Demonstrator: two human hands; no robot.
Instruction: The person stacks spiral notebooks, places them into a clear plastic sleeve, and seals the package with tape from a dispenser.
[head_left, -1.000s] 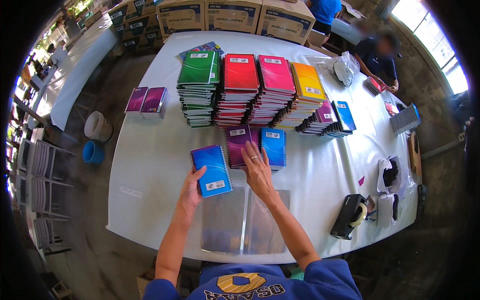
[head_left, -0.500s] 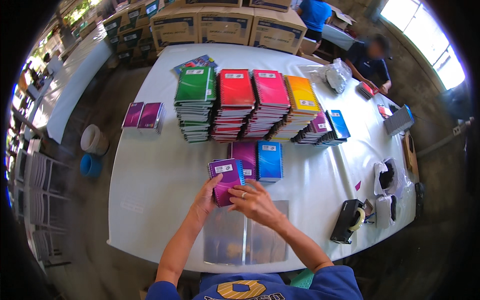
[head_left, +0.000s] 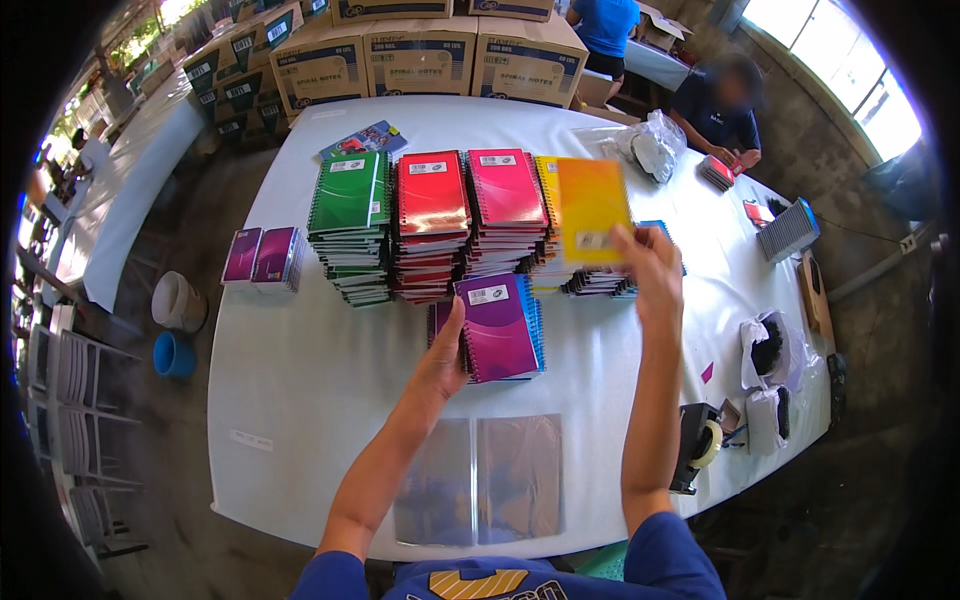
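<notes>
My left hand (head_left: 442, 362) grips a purple spiral notebook (head_left: 500, 340) by its left edge, thumb on the cover. A blue edge (head_left: 536, 320) shows beneath it, and other notebooks lie under or behind. In my right hand (head_left: 654, 270) is a yellow spiral notebook (head_left: 592, 205), pinched at its lower right corner and slightly blurred, in front of the yellow stack (head_left: 546, 255). Left of that stand tall stacks of pink notebooks (head_left: 506, 190), red notebooks (head_left: 432, 200) and green notebooks (head_left: 345, 195). The purple and blue stacks at the right are mostly hidden.
Two clear plastic sheets (head_left: 436, 490) lie near me. Small purple notebooks (head_left: 275, 258) sit at the left; a black tape dispenser (head_left: 694, 450) is at the right. A co-worker (head_left: 720, 110) sits at the far right. Cartons (head_left: 420, 65) stand beyond the table.
My right hand has left the purple notebook, moved up and right, and taken a yellow notebook. My left hand has carried the purple notebook forward, over the small pile. The view has shifted slightly.
</notes>
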